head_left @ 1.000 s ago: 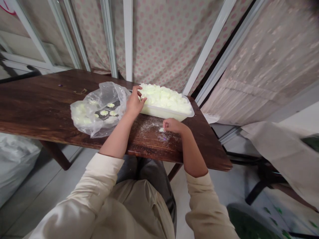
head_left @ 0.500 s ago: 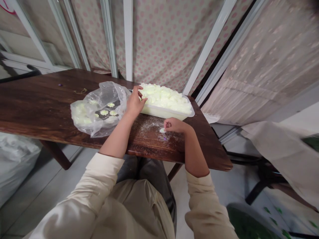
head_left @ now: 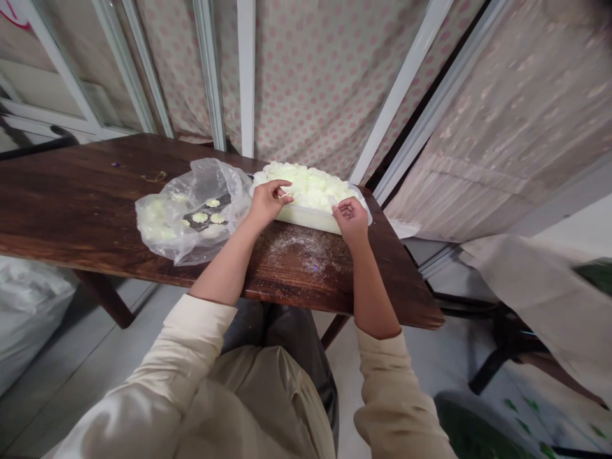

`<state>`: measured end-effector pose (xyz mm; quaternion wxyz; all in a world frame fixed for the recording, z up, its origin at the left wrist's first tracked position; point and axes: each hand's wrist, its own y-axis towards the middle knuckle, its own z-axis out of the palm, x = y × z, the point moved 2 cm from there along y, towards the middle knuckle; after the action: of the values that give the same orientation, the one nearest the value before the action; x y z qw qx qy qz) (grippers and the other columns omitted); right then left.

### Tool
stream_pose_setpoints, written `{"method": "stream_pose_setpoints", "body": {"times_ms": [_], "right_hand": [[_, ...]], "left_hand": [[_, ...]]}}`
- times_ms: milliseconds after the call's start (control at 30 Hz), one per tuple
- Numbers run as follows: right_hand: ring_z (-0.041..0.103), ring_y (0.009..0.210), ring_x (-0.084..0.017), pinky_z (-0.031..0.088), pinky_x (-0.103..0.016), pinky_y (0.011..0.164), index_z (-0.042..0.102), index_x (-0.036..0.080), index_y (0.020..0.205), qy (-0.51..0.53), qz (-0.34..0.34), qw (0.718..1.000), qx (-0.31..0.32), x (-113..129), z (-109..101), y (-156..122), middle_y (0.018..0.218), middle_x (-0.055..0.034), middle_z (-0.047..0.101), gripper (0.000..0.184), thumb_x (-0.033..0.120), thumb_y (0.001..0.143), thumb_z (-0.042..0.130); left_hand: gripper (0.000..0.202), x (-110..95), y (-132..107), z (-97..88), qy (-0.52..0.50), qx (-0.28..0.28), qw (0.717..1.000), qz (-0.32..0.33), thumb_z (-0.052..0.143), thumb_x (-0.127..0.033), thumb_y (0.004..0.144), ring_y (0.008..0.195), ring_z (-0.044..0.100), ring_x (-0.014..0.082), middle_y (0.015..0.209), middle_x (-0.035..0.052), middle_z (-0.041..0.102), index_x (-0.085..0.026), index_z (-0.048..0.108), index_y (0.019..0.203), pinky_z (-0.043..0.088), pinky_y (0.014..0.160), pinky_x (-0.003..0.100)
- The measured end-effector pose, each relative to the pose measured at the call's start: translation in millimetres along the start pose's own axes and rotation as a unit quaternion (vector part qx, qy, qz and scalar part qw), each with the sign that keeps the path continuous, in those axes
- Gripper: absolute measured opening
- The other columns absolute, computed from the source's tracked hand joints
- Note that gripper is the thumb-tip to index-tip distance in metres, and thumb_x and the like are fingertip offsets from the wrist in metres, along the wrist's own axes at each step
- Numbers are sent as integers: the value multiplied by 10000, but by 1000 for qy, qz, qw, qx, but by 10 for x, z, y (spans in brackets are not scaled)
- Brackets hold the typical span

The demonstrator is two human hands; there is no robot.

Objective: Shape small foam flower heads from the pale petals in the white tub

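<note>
A white plastic tub (head_left: 308, 218) is heaped with pale yellow-green flower heads (head_left: 306, 182). Over its left front part is my left hand (head_left: 268, 203), thumb and fingers apart, with nothing clearly held. At the right part of the front rim, my right hand (head_left: 351, 217) has thumb and forefinger pinched on a pale flower head, mostly lost against the heap behind it. Left of the tub lies a clear plastic bag (head_left: 184, 252), its mouth spread, with several flower heads (head_left: 199, 217) showing in and through it.
White powder or crumbs (head_left: 299, 248) and a small purple bit (head_left: 314, 268) are on the dark wooden table (head_left: 71, 191) before the tub. Behind it stand glazed frames with a dotted curtain (head_left: 325, 76). A whitish sack (head_left: 31, 312) is on the floor at left.
My right hand has lifted from the tabletop up to the tub's front rim, and the pale piece is gone from the table. My left hand has shifted slightly right and down.
</note>
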<state>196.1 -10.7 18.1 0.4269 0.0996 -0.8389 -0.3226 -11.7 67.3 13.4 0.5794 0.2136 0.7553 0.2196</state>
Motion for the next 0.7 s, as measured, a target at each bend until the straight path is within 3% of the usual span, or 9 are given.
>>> {"method": "stream_pose_setpoints", "body": {"times_ms": [67,133,233,333,433,533,600,700], "right_hand": [[464,661,-127,398,-277,659,446,198,767,-111,9,986,-123,-80,-71,28,691,-5,491,91,289,769,440],[473,737,-160,395,-313,711,467,198,798,-209,29,961,-181,-159,-124,46,738,-30,505,88,233,769,392],[474,860,-211,390,-359,757,483,185,936,-270,43,942,-194,-237,-167,61,853,-80,516,237,161,734,361],[462,928,-230,382,-384,805,451,168,1044,-261,-7,947,-188,-204,-157,48,933,-105,500,333,149,721,373],[465,918,-208,379,-359,821,456,183,1008,-214,-84,964,-137,-74,-72,-1,932,-94,495,237,201,800,345],[466,876,-180,376,-324,810,478,202,861,-153,-142,978,-14,65,86,-61,871,-64,510,201,288,873,297],[459,853,-172,370,-314,799,470,204,799,-122,-159,979,45,120,181,-90,829,-49,501,227,348,878,314],[440,779,-157,364,-299,751,436,201,735,-70,-151,983,74,130,253,-100,751,-26,450,280,408,876,312]], "left_hand": [[359,-25,-25,55,-24,22,999,-9,695,-198,592,536,399,61,601,-27,517,-149,651,945,354,545,214],[365,-56,-60,113,-47,49,998,-18,696,-200,586,526,390,56,591,-29,515,-141,656,945,348,533,212],[386,-113,-124,194,-94,104,990,-30,694,-215,587,520,391,54,582,-26,520,-121,659,959,355,535,219],[458,-167,-186,265,-131,158,977,-47,695,-239,588,510,393,52,583,-22,530,-100,641,1021,360,538,227],[539,-217,-234,326,-159,185,968,-62,700,-239,587,504,393,53,583,-22,534,-87,604,1095,353,530,230],[594,-258,-271,374,-186,202,959,-70,700,-216,596,513,411,58,584,-21,538,-70,558,1154,363,548,237],[615,-276,-285,393,-202,207,955,-68,701,-219,607,527,432,62,590,-23,540,-72,531,1180,374,570,241],[551,-279,-288,404,-220,207,951,-63,694,-241,629,563,477,65,637,-13,565,-92,540,1136,387,596,234]]}}
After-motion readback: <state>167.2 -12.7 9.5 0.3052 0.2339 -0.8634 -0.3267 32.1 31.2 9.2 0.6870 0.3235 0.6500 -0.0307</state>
